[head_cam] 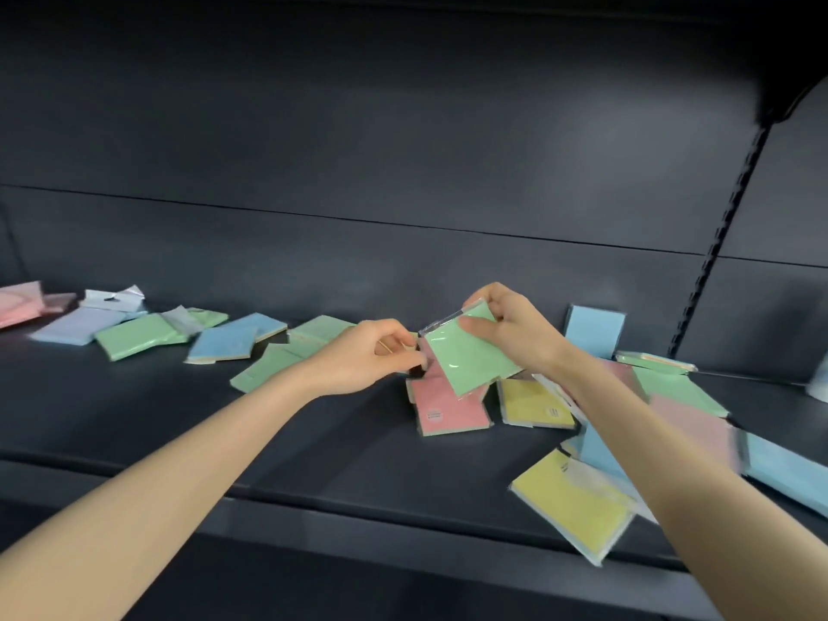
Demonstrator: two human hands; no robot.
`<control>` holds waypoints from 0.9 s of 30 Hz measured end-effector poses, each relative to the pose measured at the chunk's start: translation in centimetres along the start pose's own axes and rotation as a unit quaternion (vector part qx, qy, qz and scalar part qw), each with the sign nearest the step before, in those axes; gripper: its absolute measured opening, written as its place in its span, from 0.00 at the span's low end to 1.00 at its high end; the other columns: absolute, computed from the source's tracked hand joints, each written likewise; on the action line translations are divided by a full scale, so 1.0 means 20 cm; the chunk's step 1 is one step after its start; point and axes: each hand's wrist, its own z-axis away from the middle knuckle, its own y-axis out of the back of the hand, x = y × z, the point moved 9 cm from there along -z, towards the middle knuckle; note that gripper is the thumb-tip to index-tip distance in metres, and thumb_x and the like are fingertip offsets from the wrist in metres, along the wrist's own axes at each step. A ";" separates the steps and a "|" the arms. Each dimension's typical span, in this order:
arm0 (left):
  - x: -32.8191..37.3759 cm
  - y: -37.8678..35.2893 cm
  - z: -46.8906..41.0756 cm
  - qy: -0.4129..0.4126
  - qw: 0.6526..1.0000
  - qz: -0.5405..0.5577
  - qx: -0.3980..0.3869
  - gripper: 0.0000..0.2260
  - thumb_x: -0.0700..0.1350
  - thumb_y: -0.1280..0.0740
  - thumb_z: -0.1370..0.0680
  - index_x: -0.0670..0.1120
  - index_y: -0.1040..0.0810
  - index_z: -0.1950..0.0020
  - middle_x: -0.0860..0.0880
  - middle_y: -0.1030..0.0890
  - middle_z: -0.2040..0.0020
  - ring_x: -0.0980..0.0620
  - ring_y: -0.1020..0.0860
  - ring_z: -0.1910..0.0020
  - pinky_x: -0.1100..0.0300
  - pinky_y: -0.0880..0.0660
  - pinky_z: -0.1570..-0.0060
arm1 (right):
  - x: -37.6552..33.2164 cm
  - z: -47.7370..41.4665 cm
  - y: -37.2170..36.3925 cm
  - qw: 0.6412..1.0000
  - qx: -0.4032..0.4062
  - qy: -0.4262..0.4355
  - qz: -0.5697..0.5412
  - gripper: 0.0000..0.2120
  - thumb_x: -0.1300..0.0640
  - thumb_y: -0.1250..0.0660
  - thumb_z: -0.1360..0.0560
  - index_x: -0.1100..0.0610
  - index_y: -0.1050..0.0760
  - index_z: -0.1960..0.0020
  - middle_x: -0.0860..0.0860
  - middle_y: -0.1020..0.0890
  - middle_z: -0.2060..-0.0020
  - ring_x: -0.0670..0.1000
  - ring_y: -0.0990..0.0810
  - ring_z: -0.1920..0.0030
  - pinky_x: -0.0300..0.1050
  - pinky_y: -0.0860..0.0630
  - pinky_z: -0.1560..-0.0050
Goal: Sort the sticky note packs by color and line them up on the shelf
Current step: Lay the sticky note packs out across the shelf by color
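Above the shelf [269, 441], your right hand [511, 324] pinching a green pack [470, 356], long axis slanting down-right, flap up-left, your left hand [372, 356] curling by a pink pack [448, 410], grip unclear, other packs [134, 336] lying scattered.

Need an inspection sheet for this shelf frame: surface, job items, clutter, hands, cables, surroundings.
Surface: dark shelf, packs scattered and unsorted.
Job's things: green pack lifted in the right hand; pink pack and yellow pack lie flat by it; blue pack stands upright against the back panel; mixed green, blue and pink packs lie to the left.
Clutter: blurred pale thing at far right, cannot identify.
Hands: right hand pinches the green pack; left hand has fingers curled at the pink pack's top edge, grip unclear.
Cables: nothing seen.
Surroundings: dark back panel, slotted upright at right.
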 end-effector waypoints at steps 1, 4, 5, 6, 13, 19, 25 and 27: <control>-0.01 0.03 0.02 0.001 1.000 0.024 -0.008 0.11 0.53 0.31 0.26 0.52 0.24 0.46 0.54 0.21 0.50 0.54 0.22 0.50 0.56 0.24 0.48 | -0.04 -0.01 -0.04 1.000 0.002 0.006 -0.002 0.05 0.58 0.34 0.24 0.52 0.30 0.53 0.55 0.20 0.58 0.52 0.21 0.60 0.46 0.25 0.60; -0.07 0.16 0.12 0.014 0.997 0.080 -0.003 0.15 0.50 0.31 0.25 0.50 0.28 0.40 0.51 0.19 0.48 0.51 0.20 0.48 0.54 0.23 0.47 | -0.19 -0.05 -0.19 0.999 0.004 0.026 -0.043 0.05 0.59 0.32 0.25 0.54 0.29 0.54 0.53 0.20 0.61 0.51 0.20 0.62 0.44 0.24 0.61; -0.10 0.21 0.15 0.017 0.995 0.097 0.003 0.16 0.49 0.31 0.25 0.50 0.29 0.39 0.50 0.18 0.48 0.52 0.20 0.48 0.55 0.22 0.47 | -0.24 -0.06 -0.25 0.998 0.002 0.030 -0.060 0.05 0.59 0.32 0.25 0.54 0.28 0.53 0.52 0.20 0.62 0.49 0.20 0.63 0.42 0.24 0.63; -0.13 0.26 0.19 0.017 0.993 0.114 0.010 0.16 0.49 0.31 0.25 0.50 0.30 0.39 0.51 0.18 0.49 0.53 0.19 0.50 0.55 0.22 0.47 | -0.29 -0.07 -0.32 0.997 0.000 0.034 -0.071 0.05 0.59 0.32 0.25 0.55 0.28 0.53 0.51 0.19 0.62 0.48 0.20 0.64 0.39 0.24 0.65; -0.51 0.77 0.46 0.026 0.976 0.198 0.086 0.13 0.39 0.32 0.24 0.43 0.28 0.41 0.43 0.17 0.50 0.52 0.18 0.56 0.59 0.20 0.58 | -0.61 -0.17 -0.92 0.995 -0.014 0.047 -0.088 0.07 0.58 0.30 0.26 0.56 0.28 0.53 0.51 0.20 0.63 0.44 0.22 0.67 0.37 0.26 0.66; -0.84 1.11 0.66 0.052 0.979 0.170 0.094 0.13 0.37 0.33 0.24 0.44 0.28 0.41 0.43 0.18 0.52 0.53 0.18 0.57 0.61 0.20 0.62 | -0.73 -0.25 -1.39 0.995 -0.053 0.018 -0.084 0.10 0.58 0.31 0.26 0.52 0.28 0.47 0.53 0.21 0.51 0.51 0.20 0.55 0.45 0.21 0.57; -1.04 1.33 0.69 0.062 0.977 0.176 0.101 0.12 0.36 0.33 0.24 0.44 0.28 0.41 0.44 0.18 0.53 0.55 0.18 0.59 0.60 0.19 0.62 | -0.84 -0.36 -1.63 0.995 -0.092 0.006 -0.047 0.20 0.60 0.28 0.28 0.53 0.30 0.40 0.54 0.20 0.50 0.51 0.20 0.56 0.40 0.23 0.57; -1.08 1.38 0.68 0.062 0.977 0.173 0.104 0.14 0.36 0.33 0.24 0.44 0.29 0.40 0.45 0.18 0.55 0.57 0.19 0.62 0.62 0.20 0.64 | -0.86 -0.41 -1.68 0.994 -0.099 0.007 -0.046 0.21 0.61 0.28 0.29 0.55 0.31 0.39 0.54 0.20 0.56 0.52 0.21 0.58 0.41 0.22 0.57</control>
